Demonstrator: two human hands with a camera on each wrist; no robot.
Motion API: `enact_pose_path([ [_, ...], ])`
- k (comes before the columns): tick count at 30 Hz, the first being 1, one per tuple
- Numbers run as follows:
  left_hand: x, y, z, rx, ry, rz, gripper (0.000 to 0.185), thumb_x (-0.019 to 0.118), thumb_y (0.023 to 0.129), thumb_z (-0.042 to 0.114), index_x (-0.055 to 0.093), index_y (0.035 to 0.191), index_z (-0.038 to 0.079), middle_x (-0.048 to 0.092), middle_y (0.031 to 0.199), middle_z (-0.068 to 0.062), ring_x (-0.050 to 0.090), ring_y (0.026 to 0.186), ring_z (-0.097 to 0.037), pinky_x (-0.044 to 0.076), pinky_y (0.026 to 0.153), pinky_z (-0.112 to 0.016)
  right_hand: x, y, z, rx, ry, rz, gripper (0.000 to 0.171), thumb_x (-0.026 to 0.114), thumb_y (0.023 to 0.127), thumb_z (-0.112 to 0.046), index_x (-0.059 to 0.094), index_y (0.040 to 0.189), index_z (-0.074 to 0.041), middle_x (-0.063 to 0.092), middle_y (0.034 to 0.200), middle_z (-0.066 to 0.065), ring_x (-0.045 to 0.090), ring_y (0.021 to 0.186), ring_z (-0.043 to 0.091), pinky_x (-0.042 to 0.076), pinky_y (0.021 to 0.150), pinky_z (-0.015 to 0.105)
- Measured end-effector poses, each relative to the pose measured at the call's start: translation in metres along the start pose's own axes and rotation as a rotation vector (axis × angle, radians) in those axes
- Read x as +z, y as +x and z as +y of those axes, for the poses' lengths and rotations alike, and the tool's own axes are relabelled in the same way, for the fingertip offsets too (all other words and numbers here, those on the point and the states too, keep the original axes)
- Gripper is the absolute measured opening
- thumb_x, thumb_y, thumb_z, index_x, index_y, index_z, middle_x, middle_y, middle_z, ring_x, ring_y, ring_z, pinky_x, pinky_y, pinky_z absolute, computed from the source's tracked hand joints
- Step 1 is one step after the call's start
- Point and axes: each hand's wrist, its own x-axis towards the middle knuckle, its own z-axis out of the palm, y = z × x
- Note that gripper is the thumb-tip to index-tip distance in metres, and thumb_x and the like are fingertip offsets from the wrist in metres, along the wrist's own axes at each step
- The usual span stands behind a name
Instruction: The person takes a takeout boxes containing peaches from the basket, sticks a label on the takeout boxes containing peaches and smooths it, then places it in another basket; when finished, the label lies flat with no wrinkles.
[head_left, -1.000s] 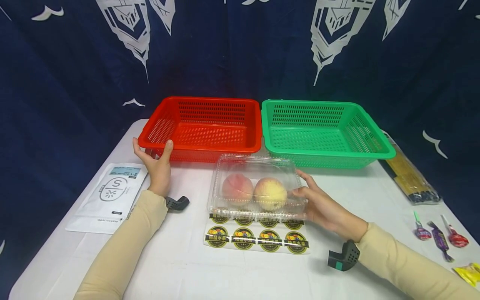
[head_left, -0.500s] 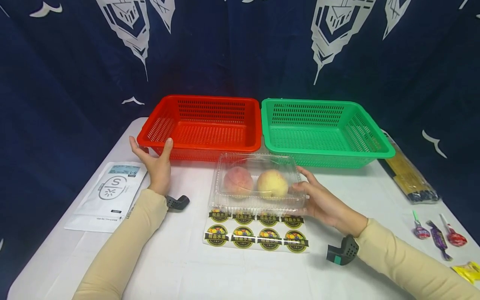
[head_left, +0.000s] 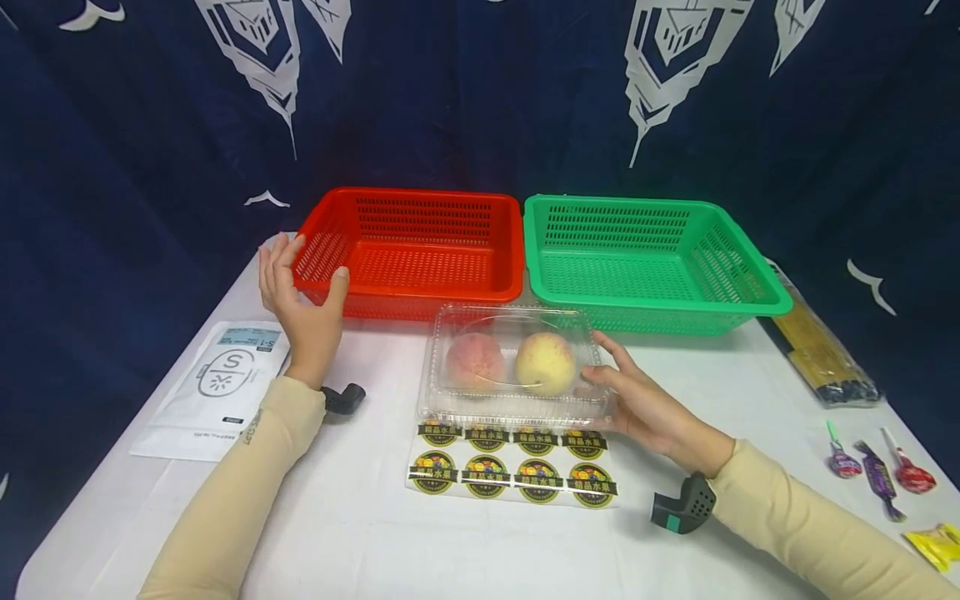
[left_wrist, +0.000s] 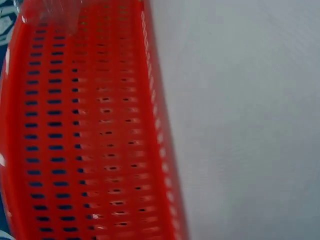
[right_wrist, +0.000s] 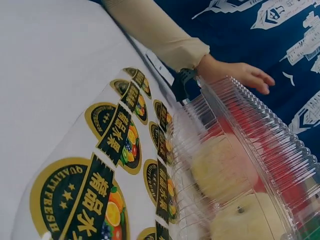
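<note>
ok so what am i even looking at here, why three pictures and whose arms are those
A person works at a white table with bare hands, wearing three cameras. The wide picture comes from the head. The red blur is the left wrist's view of the red basket; the third looks from the right wrist. The left hand rests at the red basket's corner, fingers straight. The right hand touches a clear box of two peaches, standing on a sticker sheet. A green basket stands alongside.
</note>
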Motion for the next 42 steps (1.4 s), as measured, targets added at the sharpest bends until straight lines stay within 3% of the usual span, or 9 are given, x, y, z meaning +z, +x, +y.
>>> enact_pose_path([
  [4, -0.001, -0.005, 0.013, 0.171, -0.023, -0.155, 0.052, 0.072, 0.094, 0.02, 0.06, 0.139, -0.003, 0.056, 0.154, -0.019, 0.033, 0.156, -0.029, 0.014, 0.13, -0.045, 0.001, -0.001, 0.0, -0.01, -0.07, 0.019, 0.089, 0.046, 0.109, -0.02, -0.016, 0.172, -0.027, 0.018, 0.164, 0.036, 0.027, 0.153, 0.054, 0.05, 0.108, 0.068],
  [6, -0.004, -0.01, 0.019, 0.196, -0.034, -0.269, 0.05, 0.073, 0.093, 0.019, 0.061, 0.136, -0.004, 0.059, 0.148, -0.021, 0.042, 0.15, -0.031, 0.021, 0.127, -0.049, 0.001, -0.002, 0.0, -0.009, -0.102, 0.033, 0.091, 0.048, 0.108, -0.021, -0.016, 0.173, -0.026, 0.023, 0.162, 0.036, 0.03, 0.151, 0.054, 0.052, 0.106, 0.067],
  [12, -0.021, -0.022, 0.03, 0.107, -0.061, -0.695, 0.044, 0.075, 0.093, 0.008, 0.063, 0.133, -0.005, 0.066, 0.135, -0.023, 0.057, 0.132, -0.038, 0.04, 0.116, -0.062, 0.001, -0.004, -0.004, 0.006, -0.187, 0.059, 0.094, 0.051, 0.106, -0.024, -0.014, 0.173, -0.024, 0.023, 0.166, 0.037, 0.039, 0.146, 0.05, 0.056, 0.102, 0.062],
  [17, -0.034, -0.024, 0.033, 0.08, 0.089, -0.967, 0.044, 0.082, 0.092, 0.019, 0.068, 0.131, 0.003, 0.072, 0.129, -0.013, 0.063, 0.125, -0.033, 0.04, 0.114, -0.06, 0.002, -0.006, -0.009, 0.005, -0.283, 0.072, 0.095, 0.053, 0.103, -0.023, -0.011, 0.173, -0.019, 0.022, 0.167, 0.037, 0.036, 0.148, 0.05, 0.055, 0.101, 0.058],
  [23, -0.039, -0.022, 0.029, 0.035, 0.231, -1.128, 0.043, 0.09, 0.086, 0.035, 0.078, 0.12, 0.011, 0.077, 0.117, -0.003, 0.068, 0.114, -0.026, 0.048, 0.109, -0.056, 0.002, -0.011, -0.02, -0.06, -0.415, 0.112, 0.094, 0.056, 0.106, -0.021, -0.008, 0.173, -0.011, 0.016, 0.17, 0.039, 0.034, 0.151, 0.055, 0.047, 0.109, 0.065],
  [27, -0.037, -0.027, 0.024, -0.009, 0.298, -1.286, 0.049, 0.092, 0.083, 0.042, 0.08, 0.12, 0.013, 0.078, 0.113, 0.003, 0.071, 0.108, -0.021, 0.055, 0.102, -0.051, 0.001, -0.013, -0.022, -0.126, -0.441, 0.138, 0.093, 0.059, 0.106, -0.017, -0.004, 0.173, -0.008, 0.017, 0.17, 0.038, 0.035, 0.151, 0.055, 0.04, 0.115, 0.069],
  [32, -0.034, -0.038, 0.025, -0.041, 0.327, -1.452, 0.054, 0.093, 0.08, 0.045, 0.078, 0.121, 0.013, 0.074, 0.101, 0.01, 0.066, 0.095, -0.012, 0.055, 0.093, -0.04, 0.003, -0.015, -0.017, -0.257, -0.551, 0.15, 0.083, 0.067, 0.103, -0.011, 0.019, 0.17, -0.002, 0.019, 0.172, 0.032, 0.031, 0.152, 0.057, 0.035, 0.118, 0.073],
  [37, -0.031, -0.047, 0.037, -0.072, 0.348, -1.526, 0.059, 0.094, 0.077, 0.045, 0.074, 0.12, 0.009, 0.069, 0.093, 0.01, 0.06, 0.078, -0.009, 0.053, 0.08, -0.033, 0.012, -0.019, -0.013, -0.448, -0.69, 0.172, 0.07, 0.076, 0.095, -0.004, 0.044, 0.157, 0.005, 0.034, 0.165, 0.03, 0.032, 0.151, 0.054, 0.029, 0.122, 0.074],
  [42, -0.026, -0.056, 0.046, -0.03, 0.418, -1.547, 0.056, 0.095, 0.075, 0.045, 0.067, 0.109, 0.011, 0.063, 0.086, 0.011, 0.055, 0.069, -0.008, 0.05, 0.07, -0.031, 0.025, -0.028, -0.013, -0.605, -0.818, 0.224, 0.063, 0.083, 0.088, -0.004, 0.06, 0.147, -0.001, 0.045, 0.16, 0.026, 0.037, 0.151, 0.05, 0.032, 0.115, 0.079],
])
